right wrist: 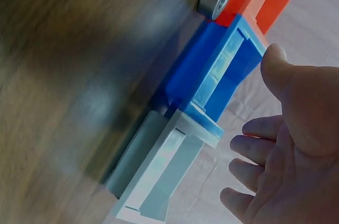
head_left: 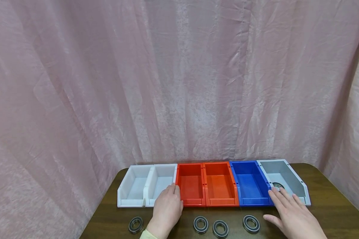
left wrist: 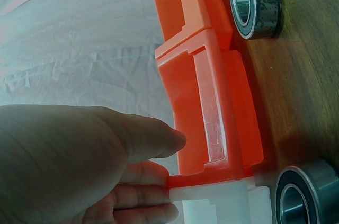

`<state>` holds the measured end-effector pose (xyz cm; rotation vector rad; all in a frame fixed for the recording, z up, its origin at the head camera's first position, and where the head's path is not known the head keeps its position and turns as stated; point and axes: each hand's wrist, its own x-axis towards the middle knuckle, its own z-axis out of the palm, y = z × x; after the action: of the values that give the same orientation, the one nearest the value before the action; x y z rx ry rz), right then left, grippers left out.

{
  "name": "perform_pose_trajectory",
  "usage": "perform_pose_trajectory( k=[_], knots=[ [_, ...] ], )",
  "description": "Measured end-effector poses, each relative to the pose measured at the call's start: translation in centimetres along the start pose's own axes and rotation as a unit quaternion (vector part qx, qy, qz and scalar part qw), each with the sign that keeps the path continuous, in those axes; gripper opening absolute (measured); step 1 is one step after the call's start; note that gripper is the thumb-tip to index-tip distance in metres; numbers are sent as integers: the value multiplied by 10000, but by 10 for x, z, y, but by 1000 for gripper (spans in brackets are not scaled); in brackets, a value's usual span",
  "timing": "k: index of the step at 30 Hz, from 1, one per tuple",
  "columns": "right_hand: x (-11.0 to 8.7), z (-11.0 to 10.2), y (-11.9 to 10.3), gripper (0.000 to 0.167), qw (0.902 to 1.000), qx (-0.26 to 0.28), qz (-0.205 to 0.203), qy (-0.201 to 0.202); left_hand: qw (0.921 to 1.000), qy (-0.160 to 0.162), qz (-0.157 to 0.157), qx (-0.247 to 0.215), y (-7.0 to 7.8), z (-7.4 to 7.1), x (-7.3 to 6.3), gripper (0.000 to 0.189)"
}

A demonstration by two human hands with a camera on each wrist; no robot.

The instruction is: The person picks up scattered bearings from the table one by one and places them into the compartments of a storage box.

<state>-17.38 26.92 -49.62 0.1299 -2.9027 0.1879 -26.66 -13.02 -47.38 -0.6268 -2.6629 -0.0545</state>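
Fingers (head_left: pixel 282 196) by 6 bins (head_left: pixel 219 184), 5 bearings (head_left: pixel 194 224)

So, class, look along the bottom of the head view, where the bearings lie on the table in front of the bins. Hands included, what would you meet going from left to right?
First bearing → left hand → second bearing → third bearing → fourth bearing → right hand.
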Motion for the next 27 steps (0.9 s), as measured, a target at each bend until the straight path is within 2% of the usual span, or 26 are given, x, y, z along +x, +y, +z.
perform_pose_trajectory(
  k=[9, 16, 27],
  knots=[
    [-4, 7, -9, 90, 9998, -53, -195, 74, 10000, 48, -7, -39, 0, 0, 0, 55],
    [-1, 8, -13, 96, 9986, 37, -109, -521, 10000, 75, -1, -23, -1, 1, 0, 55],
    [-3, 15, -20, 99, 9959, 186, -310, -833, 10000, -19, -47, -28, 0, 2, 1, 56]
  ],
)
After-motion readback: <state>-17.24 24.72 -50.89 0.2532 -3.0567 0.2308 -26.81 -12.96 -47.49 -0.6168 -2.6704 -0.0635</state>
